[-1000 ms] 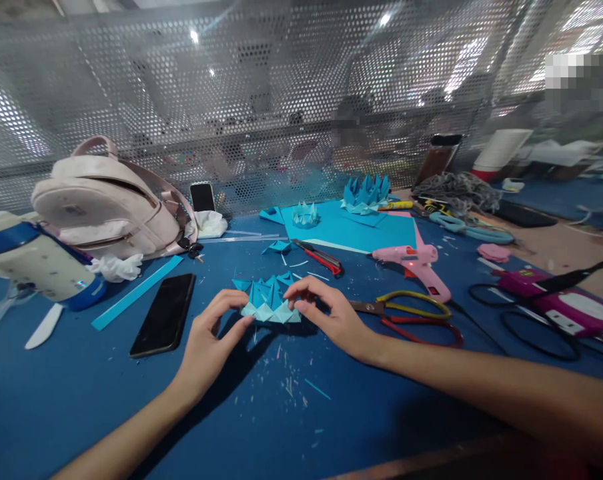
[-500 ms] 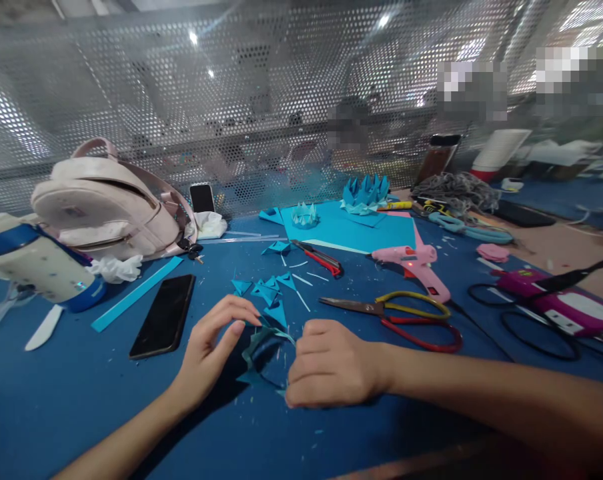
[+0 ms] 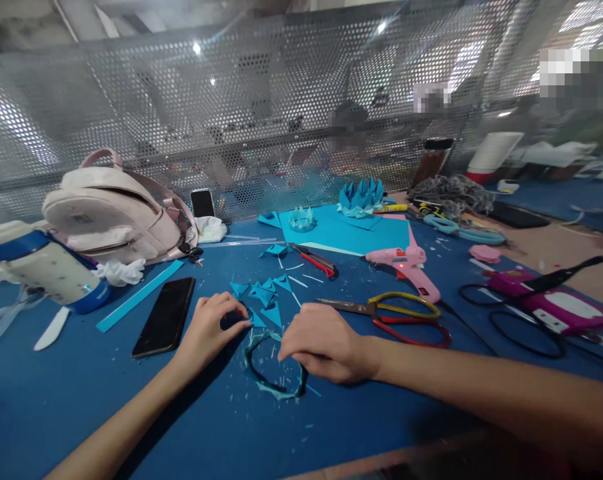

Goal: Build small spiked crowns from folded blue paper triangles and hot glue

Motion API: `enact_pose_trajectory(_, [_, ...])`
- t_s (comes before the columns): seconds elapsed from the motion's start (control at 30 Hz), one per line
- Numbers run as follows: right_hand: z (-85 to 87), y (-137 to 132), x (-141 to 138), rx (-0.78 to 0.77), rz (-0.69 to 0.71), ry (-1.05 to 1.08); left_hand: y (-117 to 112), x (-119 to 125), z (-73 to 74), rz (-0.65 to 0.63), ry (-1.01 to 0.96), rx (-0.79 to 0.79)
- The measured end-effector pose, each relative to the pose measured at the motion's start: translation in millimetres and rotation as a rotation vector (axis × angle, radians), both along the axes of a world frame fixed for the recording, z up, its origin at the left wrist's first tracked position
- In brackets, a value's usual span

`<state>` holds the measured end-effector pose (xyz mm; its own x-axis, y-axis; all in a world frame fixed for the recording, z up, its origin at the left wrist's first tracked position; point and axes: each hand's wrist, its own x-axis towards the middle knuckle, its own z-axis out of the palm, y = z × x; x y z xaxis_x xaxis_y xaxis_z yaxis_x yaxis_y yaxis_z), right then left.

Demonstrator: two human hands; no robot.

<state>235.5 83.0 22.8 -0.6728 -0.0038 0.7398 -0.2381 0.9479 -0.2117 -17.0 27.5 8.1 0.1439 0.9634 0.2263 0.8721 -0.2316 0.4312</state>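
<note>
Teal, zigzag paper ring (image 3: pixel 277 393): likely light, crushable; best pinched by its band.
Bare left hand (image 3: pixel 214 328) and right hand (image 3: pixel 326 343) curl; each grip's closure is unclear.

Head-worn view, facing forward and down, near above a blue tabletop (image 3: pixel 206 427); perforated screen (image 3: pixel 261 87) ahead

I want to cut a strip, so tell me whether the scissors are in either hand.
No, the scissors lie on the blue table just beyond the right hand, and neither it nor the left hand grips them.
</note>
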Motion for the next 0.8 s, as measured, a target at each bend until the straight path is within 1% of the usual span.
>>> enact_pose_trajectory(0.13, [0.8, 0, 0, -0.104, -0.037, 0.007, 2, -1, -3.1, -0.005, 0.006, -0.019])
enact_pose_trajectory(0.27, [0.8, 0, 0, -0.185, -0.07, -0.026, 2, -1, -0.9, -0.042, -0.054, 0.003])
enact_pose_trajectory(0.37, [-0.5, 2, -1, -0.284, -0.096, 0.015, -2, 3, 4.9, -0.066, -0.158, 0.088])
enact_pose_trajectory(0.43, [-1.4, 3, -2, -0.373, -0.139, 0.046, -7, 7, 10.0, -0.099, -0.24, 0.164])
enact_pose_trajectory(0.5, [-1.7, 4, -4, -0.47, -0.206, 0.025, -14, 14, 14.3, -0.138, -0.298, 0.231])
enact_pose_trajectory(0.57, [-1.7, 3, -5, -0.568, -0.26, -0.047, -20, 21, 16.4, -0.169, -0.336, 0.264])
enact_pose_trajectory(0.63, [-1.6, 1, -8, -0.672, -0.267, -0.129, -25, 28, 16.3, -0.204, -0.378, 0.252])
enact_pose_trajectory(0.7, [-1.3, -2, -10, -0.762, -0.244, -0.187, -28, 34, 14.7, -0.223, -0.421, 0.202])
enact_pose_trajectory(0.73, [-1.1, -3, -12, -0.789, -0.234, -0.209, -30, 37, 13.8, -0.21, -0.443, 0.17])
enact_pose_trajectory(0.8, [-0.5, -6, -14, -0.801, -0.232, -0.244, -32, 42, 12.5, -0.139, -0.506, 0.101])
